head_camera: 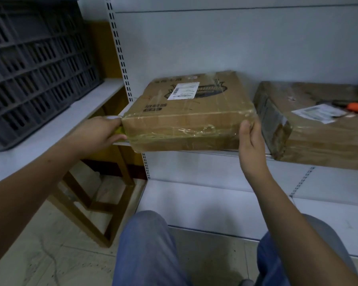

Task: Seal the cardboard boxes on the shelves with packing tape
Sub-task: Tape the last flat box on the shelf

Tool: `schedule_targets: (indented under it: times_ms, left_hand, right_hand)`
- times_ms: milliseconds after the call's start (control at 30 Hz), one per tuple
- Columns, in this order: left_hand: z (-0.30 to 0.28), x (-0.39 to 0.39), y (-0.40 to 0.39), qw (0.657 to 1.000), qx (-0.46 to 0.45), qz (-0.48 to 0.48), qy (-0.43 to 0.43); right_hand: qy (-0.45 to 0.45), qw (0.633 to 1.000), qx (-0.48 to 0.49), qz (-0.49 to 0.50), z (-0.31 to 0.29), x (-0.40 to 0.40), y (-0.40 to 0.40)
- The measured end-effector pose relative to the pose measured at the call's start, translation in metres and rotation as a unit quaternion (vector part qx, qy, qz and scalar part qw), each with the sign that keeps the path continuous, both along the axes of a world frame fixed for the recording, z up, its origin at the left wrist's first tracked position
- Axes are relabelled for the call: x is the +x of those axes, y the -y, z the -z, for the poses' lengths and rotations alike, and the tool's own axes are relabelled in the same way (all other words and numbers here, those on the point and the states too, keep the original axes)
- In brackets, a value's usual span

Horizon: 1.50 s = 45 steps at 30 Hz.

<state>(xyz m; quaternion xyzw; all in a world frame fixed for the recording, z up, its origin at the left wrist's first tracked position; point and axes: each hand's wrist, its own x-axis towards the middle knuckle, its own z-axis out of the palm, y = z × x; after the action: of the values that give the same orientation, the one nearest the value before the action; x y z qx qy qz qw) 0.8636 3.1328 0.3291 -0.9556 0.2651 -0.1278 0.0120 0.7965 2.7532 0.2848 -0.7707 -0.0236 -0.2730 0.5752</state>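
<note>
Fingers [248,125] of right hand [251,149] grasp cardboard box [186,118] (tape-wrapped) on shelf [221,162]; left hand [99,133] clenched on yellowish item at box's left end; second box [318,129] just right.

Both forearms bare to the frame edge, no sleeves, no watch or rings visible. Left hand [99,132] and right hand [251,145] ungloved, nails short. Below the hands, faded blue denim trousers [147,250] over both knees, the cloth smooth, paler at each kneecap.
</note>
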Motion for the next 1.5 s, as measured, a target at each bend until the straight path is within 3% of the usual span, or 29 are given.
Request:
schedule_targets:
  times_ms: [167,233,367,500,600,667,767,867,1033,1167,1267,1400,1500]
  left_hand:
    - [0.003,-0.041,0.030,0.989,-0.110,-0.089,-0.052]
    - [0.000,-0.058,0.051,0.976,-0.181,-0.106,-0.058]
    - [-0.024,-0.089,0.090,0.913,-0.385,-0.114,-0.069]
    - [-0.078,-0.119,0.116,0.835,-0.536,-0.110,-0.050]
    - [-0.103,-0.138,0.141,0.785,-0.604,-0.085,-0.109]
    - [-0.118,-0.147,0.160,0.729,-0.661,-0.048,-0.172]
    - [-0.136,-0.151,0.186,0.699,-0.688,-0.019,-0.196]
    - [-0.152,-0.146,0.207,0.669,-0.715,0.013,-0.201]
    - [-0.166,-0.125,0.241,0.654,-0.724,0.105,-0.192]
    - [-0.164,-0.108,0.256,0.673,-0.721,0.085,-0.141]
    - [-0.163,-0.099,0.248,0.704,-0.706,-0.031,-0.068]
    - [-0.169,-0.094,0.236,0.708,-0.670,-0.066,-0.212]
    - [-0.175,-0.083,0.227,0.706,-0.670,-0.036,-0.228]
  right_hand:
    - [0.124,0.971,-0.149,0.140,-0.098,0.016,-0.001]
    - [0.165,0.955,-0.199,0.147,-0.140,0.022,0.006]
    - [0.240,0.921,-0.272,0.145,-0.202,0.036,0.032]
    - [0.171,0.879,-0.405,0.185,-0.254,0.041,0.047]
    - [0.054,0.873,-0.461,0.149,-0.271,0.057,0.037]
    - [0.013,0.858,-0.505,0.092,-0.278,0.063,0.024]
    - [-0.031,0.852,-0.523,-0.005,-0.278,0.059,0.005]
    - [-0.070,0.850,-0.521,-0.038,-0.267,0.040,-0.004]
    - [-0.117,0.916,-0.383,-0.032,-0.233,-0.007,0.026]
    - [-0.021,0.948,-0.313,-0.046,-0.214,-0.005,0.042]
    - [0.064,0.942,-0.323,-0.060,-0.210,0.015,0.038]
    - [0.091,0.931,-0.343,-0.084,-0.230,0.047,0.024]
    - [0.074,0.903,-0.407,-0.120,-0.249,0.067,0.006]
